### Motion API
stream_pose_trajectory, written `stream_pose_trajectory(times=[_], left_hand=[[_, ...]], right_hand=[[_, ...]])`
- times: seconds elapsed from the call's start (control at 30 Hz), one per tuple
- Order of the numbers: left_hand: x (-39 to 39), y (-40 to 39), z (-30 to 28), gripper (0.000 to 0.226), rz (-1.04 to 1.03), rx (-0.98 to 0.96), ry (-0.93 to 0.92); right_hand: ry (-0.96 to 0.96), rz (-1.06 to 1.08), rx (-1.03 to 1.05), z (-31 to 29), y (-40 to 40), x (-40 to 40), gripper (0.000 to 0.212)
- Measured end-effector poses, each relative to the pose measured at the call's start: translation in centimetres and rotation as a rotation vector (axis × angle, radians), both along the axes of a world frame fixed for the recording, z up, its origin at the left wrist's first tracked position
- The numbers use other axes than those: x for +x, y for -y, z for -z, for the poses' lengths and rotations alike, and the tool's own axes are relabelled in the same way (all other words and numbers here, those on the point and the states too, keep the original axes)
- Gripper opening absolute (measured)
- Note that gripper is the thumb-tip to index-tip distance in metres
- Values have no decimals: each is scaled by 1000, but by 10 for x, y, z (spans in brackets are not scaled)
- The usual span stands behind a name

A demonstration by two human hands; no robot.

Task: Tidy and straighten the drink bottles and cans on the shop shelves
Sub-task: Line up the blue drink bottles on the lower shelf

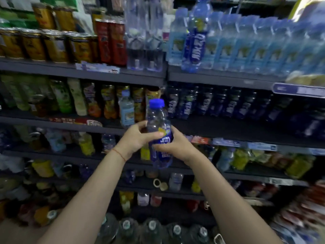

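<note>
While shelves (123, 128) blur behind, left hand (139, 138) and right hand (173, 145) fingers grip an upright blue-capped bottle (159, 124).

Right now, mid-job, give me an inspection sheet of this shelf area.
Surface: dark shelves, stocked on several tiers.
Job's things: blue-capped bottle held upright in front of the shelves; matching dark-blue bottles in a row to the right.
Clutter: one dark-blue bottle standing among light-blue bottles on the upper shelf.
Hands: left hand and right hand both grip the bottle.
Cables: nothing seen.
Surroundings: large water jugs at the bottom.
</note>
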State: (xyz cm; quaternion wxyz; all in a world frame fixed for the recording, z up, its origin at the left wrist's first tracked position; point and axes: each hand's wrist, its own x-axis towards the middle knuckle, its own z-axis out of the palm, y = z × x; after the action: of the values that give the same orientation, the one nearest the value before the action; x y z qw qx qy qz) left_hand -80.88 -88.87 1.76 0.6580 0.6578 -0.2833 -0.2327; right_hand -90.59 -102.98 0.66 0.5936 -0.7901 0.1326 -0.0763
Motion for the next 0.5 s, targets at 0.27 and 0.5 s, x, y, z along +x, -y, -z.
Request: stream_pose_trajectory(times=[0.27, 0.5], left_hand=[[-13, 115, 8, 87, 96, 215, 299], [37, 176, 27, 73, -187, 444, 774]], right_hand=[[157, 359, -9, 25, 107, -37, 83], [186, 563, -93, 22, 171, 5, 83]])
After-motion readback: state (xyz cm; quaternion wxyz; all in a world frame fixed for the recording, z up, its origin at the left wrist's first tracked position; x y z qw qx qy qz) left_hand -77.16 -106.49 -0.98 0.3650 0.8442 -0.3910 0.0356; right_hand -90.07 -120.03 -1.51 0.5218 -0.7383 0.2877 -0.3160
